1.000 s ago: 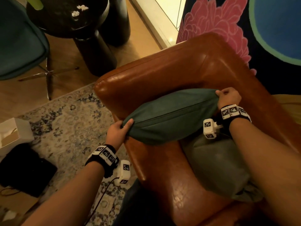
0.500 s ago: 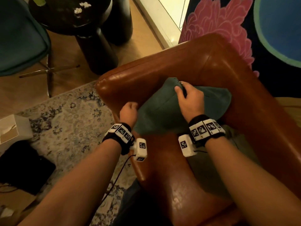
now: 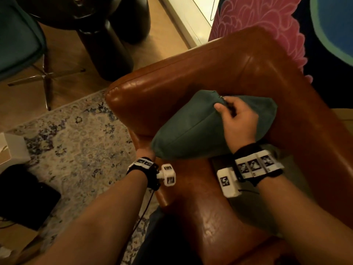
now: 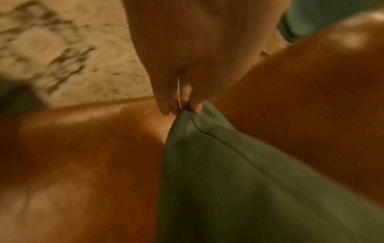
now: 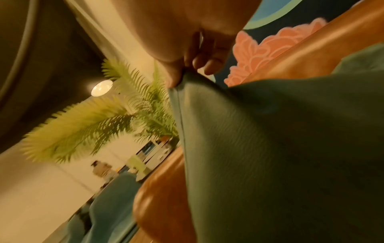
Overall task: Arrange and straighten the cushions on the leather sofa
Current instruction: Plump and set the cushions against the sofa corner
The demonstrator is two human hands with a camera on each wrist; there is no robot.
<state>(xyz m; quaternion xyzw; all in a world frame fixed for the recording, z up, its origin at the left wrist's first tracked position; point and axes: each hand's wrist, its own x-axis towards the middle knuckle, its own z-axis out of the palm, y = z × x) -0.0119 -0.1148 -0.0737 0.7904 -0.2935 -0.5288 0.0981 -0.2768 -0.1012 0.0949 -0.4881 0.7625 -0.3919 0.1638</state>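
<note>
A dark green cushion (image 3: 194, 131) leans in the corner of the brown leather sofa (image 3: 191, 77), against its armrest and back. My left hand (image 3: 147, 152) pinches the cushion's lower left corner (image 4: 187, 111) beside the seat's edge. My right hand (image 3: 236, 115) pinches the cushion's top corner (image 5: 182, 78) near the zipper. A second, greyer cushion (image 3: 298, 188) lies on the seat under my right forearm, mostly hidden.
A patterned rug (image 3: 76, 142) covers the floor left of the sofa. A black round table (image 3: 107, 35) and a teal chair (image 3: 17, 41) stand beyond it. A black bag (image 3: 24, 196) and a white box (image 3: 11, 148) lie at the left.
The cushion went from lying flat across the seat to standing tilted in the sofa corner. My right hand moved from its far right corner to its top corner; my left hand kept the lower corner.
</note>
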